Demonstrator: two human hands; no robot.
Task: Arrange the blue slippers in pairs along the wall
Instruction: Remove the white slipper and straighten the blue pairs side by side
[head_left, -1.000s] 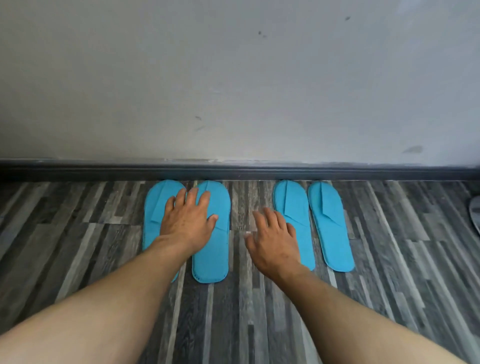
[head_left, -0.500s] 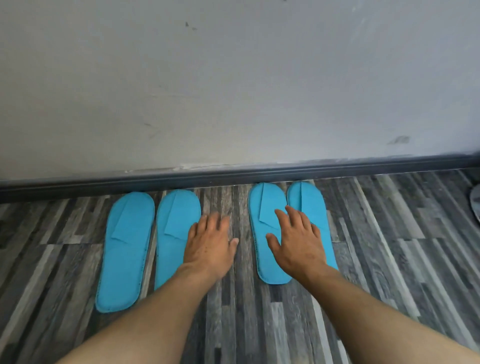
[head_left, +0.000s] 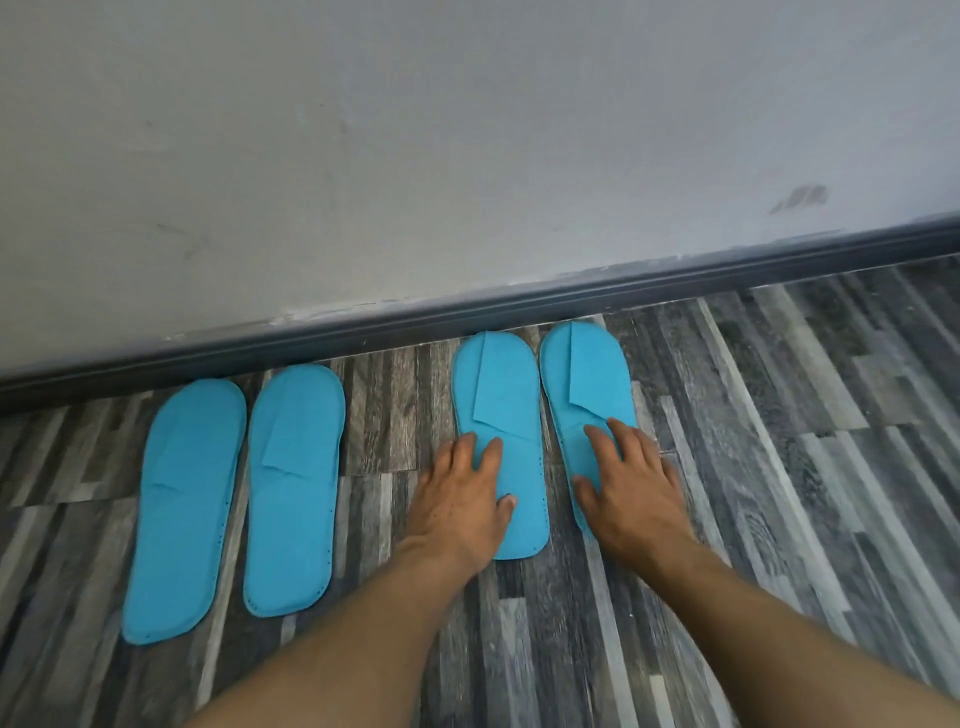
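Two pairs of flat blue slippers lie on the floor, toes toward the wall (head_left: 467, 156). The left pair is one slipper (head_left: 182, 509) and its mate (head_left: 293, 483), untouched. The right pair is a slipper (head_left: 506, 395) under my left hand (head_left: 460, 504) and another slipper (head_left: 584, 379) under my right hand (head_left: 631, 488). Both hands lie flat, fingers spread, palms pressing on the heel halves. Neither hand grips anything.
A dark skirting board (head_left: 519, 306) runs along the foot of the wall, just past the slipper toes. The floor is grey wood-pattern planks (head_left: 779, 441), stretching to the right of the slippers.
My left hand moved off the floor gap onto the inner slipper of the right pair. My right hand shifted to the outer slipper. The camera view swung right.
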